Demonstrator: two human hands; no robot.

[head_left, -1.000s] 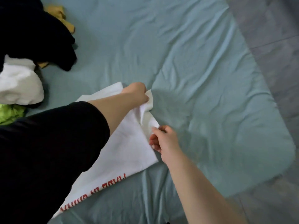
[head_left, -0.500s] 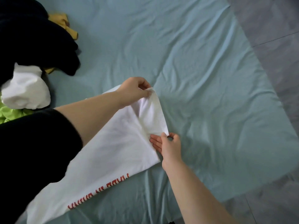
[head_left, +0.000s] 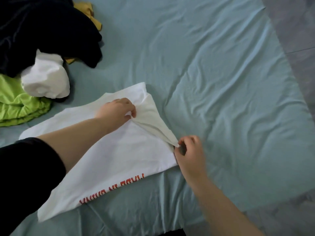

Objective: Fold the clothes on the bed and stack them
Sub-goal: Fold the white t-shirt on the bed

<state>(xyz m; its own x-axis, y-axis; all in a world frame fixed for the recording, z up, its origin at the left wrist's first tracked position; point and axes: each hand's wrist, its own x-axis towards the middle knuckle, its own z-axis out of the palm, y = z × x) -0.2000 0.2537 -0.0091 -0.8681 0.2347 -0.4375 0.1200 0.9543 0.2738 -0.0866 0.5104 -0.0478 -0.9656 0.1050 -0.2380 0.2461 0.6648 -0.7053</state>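
Observation:
A white T-shirt (head_left: 119, 155) with red lettering along its near edge lies flat on the bed (head_left: 221, 82), which has a pale blue sheet. Its sleeve is folded over the body as a narrow triangle. My left hand (head_left: 119, 109) pinches the upper end of that sleeve fold. My right hand (head_left: 189, 150) pinches the sleeve's lower tip at the shirt's right edge. The fabric is stretched taut between both hands.
At the far left lies a pile of unfolded clothes: a black garment (head_left: 42, 31), a white one (head_left: 46, 80), a lime green one (head_left: 18, 106) and a mustard yellow one (head_left: 88, 12). Grey floor (head_left: 298, 40) runs along the bed's right edge.
The sleeve has come down flatter onto the shirt. My left hand has lowered onto the shirt body and my right hand has shifted slightly right; the view has moved so more of the pile shows.

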